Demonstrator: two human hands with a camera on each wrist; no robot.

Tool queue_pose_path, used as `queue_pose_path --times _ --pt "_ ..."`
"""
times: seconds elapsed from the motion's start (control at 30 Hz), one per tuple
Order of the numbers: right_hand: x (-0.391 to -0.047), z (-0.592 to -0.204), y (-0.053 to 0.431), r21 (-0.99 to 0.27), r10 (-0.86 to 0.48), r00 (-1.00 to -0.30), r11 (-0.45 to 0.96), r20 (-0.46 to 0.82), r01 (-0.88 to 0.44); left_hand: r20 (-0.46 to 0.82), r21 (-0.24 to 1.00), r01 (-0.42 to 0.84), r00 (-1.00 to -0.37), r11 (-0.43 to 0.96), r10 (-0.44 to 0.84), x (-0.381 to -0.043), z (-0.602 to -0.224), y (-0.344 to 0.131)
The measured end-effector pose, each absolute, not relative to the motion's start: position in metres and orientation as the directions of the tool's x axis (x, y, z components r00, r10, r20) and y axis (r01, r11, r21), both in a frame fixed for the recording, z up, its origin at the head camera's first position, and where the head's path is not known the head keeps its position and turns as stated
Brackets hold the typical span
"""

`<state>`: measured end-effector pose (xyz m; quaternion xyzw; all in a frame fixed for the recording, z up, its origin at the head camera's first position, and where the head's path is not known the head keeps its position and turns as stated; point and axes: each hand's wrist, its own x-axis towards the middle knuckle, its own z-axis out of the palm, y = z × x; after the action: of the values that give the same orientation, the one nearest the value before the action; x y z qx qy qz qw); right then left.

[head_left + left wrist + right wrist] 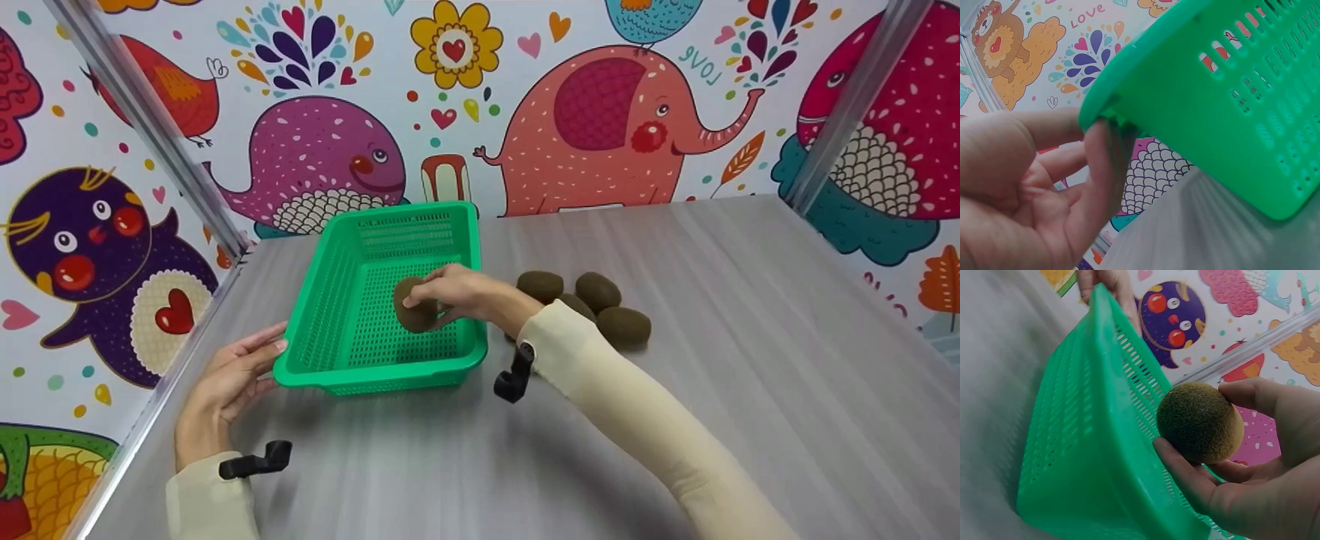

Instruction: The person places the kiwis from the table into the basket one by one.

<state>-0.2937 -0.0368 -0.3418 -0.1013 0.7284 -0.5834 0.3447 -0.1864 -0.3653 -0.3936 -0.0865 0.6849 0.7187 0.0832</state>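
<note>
My right hand (465, 291) holds a brown, fuzzy kiwi (415, 306) over the inside of a green plastic basket (405, 376). In the right wrist view the thumb and fingers grip the kiwi (1199, 422) from its sides, above the basket's slotted wall. At the basket's near left corner, my left hand (231, 375) holds the rim. The left wrist view shows its thumb and fingers pinching the rim (1112, 84), with fingertips tucked beneath the lip. Only the perforated floor shows inside the basket below the kiwi.
Several more kiwis (625, 327) lie clustered on the grey table (735, 330) right of the basket, partly hidden by my right forearm. Walls printed with cartoon animals (600, 135) stand behind and at both sides, with metal posts (161, 112) at the corners.
</note>
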Motion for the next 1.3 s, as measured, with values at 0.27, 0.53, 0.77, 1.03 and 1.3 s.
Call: queue_pose_path --times 0.27,0.53,0.77,1.03,1.3 --pt "-0.287 -0.349 -0.054 -0.903 -0.526 -0.751 0.367 -0.4 0.224 -0.251 0.966 -0.25 -0.968 -0.072 -0.005 -0.187 -0.394 -0.367" --pt "-0.285 -0.356 -0.063 -0.891 -0.525 -0.741 0.396 -0.419 0.223 -0.235 0.972 -0.235 -0.972 -0.023 -0.011 -0.186 -0.392 -0.365" --pt "-0.28 -0.364 -0.066 -0.879 -0.534 -0.723 0.423 -0.439 0.22 -0.249 0.968 -0.248 -0.968 -0.022 -0.02 -0.185 -0.393 -0.365" --pt "-0.28 -0.36 -0.066 -0.89 -0.574 -0.689 0.375 -0.442 0.258 -0.249 0.968 -0.248 -0.968 -0.029 -0.019 -0.186 -0.392 -0.364" --pt "-0.281 -0.347 -0.061 -0.898 -0.612 -0.664 0.365 -0.43 0.246 -0.249 0.968 -0.249 -0.968 -0.039 -0.022 -0.185 -0.394 -0.365"
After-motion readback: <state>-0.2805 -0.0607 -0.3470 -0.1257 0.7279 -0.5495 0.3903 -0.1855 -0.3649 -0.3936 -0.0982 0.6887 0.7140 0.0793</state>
